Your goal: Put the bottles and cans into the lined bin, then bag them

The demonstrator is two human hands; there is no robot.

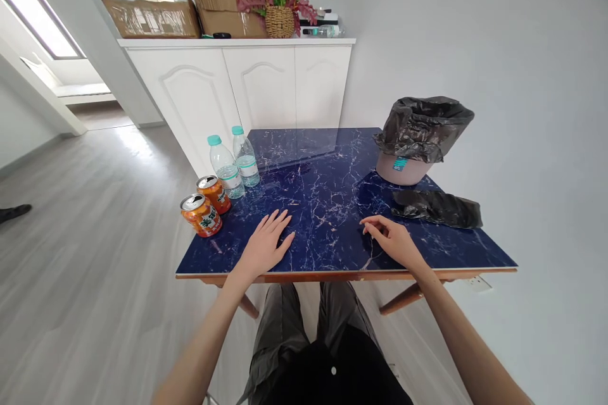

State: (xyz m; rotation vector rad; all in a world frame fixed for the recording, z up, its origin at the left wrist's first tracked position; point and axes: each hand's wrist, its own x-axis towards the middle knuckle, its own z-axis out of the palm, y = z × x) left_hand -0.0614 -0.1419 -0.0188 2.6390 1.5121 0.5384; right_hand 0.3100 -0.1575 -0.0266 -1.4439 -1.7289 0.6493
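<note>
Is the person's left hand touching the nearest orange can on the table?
Apart. The head view shows the left hand flat on the blue table, with bare tabletop plainly between it and the orange can.

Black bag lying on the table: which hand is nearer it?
Right. The right hand rests just beside the black bag; the left hand lies flat farther away, nearer the orange cans.
</note>
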